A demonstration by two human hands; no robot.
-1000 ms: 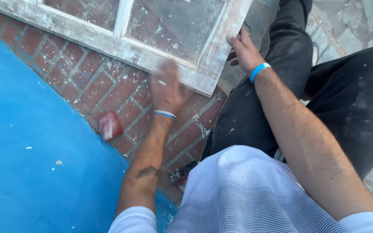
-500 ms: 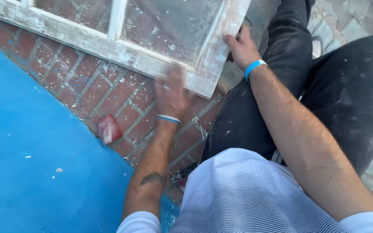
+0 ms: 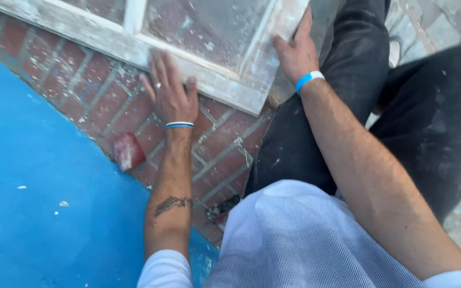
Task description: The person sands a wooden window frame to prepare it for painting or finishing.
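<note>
An old window frame [image 3: 225, 85] with peeling white paint and dusty glass lies flat on a red brick floor [image 3: 97, 101]. My left hand [image 3: 171, 93] rests flat on the frame's near rail, fingers spread, holding nothing. My right hand [image 3: 295, 50] grips the frame's right corner stile, thumb on top. A red sanding block [image 3: 128, 151] lies on the bricks just left of my left forearm, untouched.
A blue tarp [image 3: 33, 202] covers the ground at the left and carries a few paint flakes. My legs in dark, dusty trousers [image 3: 433, 122] fill the right side. Grey paving stones [image 3: 444, 21] show at the upper right.
My left hand has moved up and to the left, from the frame's lower corner onto its near rail. The right hand keeps its hold on the corner.
</note>
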